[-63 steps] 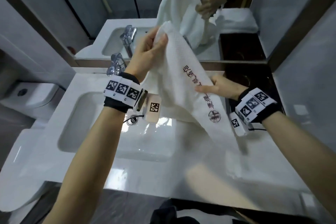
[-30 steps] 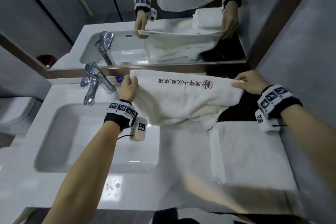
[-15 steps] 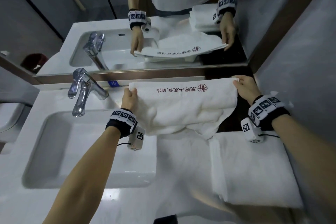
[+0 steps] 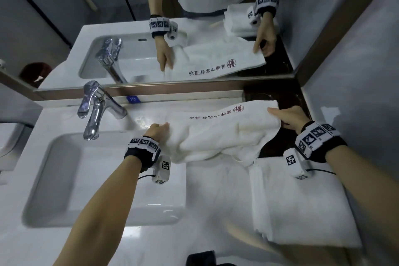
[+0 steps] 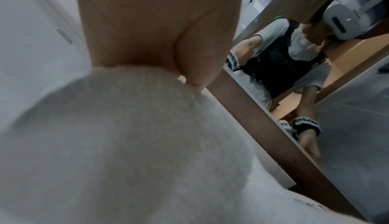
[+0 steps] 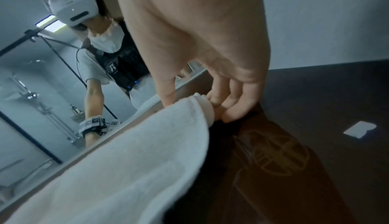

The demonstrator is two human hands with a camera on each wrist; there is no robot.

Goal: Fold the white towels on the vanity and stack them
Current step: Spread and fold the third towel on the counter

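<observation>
Fingers of the left hand (image 4: 156, 130) and right hand (image 4: 288, 117) pinch opposite ends of the white towel (image 4: 220, 134), which hangs stretched between them over the vanity (image 4: 205, 196), behind the folded towel (image 4: 302, 205) and beside the faucet (image 4: 97, 107).

White towel (image 4: 226, 134) with dark red lettering and round emblem; plain white folded towel (image 4: 302, 207); white vanity (image 4: 205, 196); chrome tap (image 4: 97, 110); black-and-white checked wristbands (image 4: 143, 143).
</observation>
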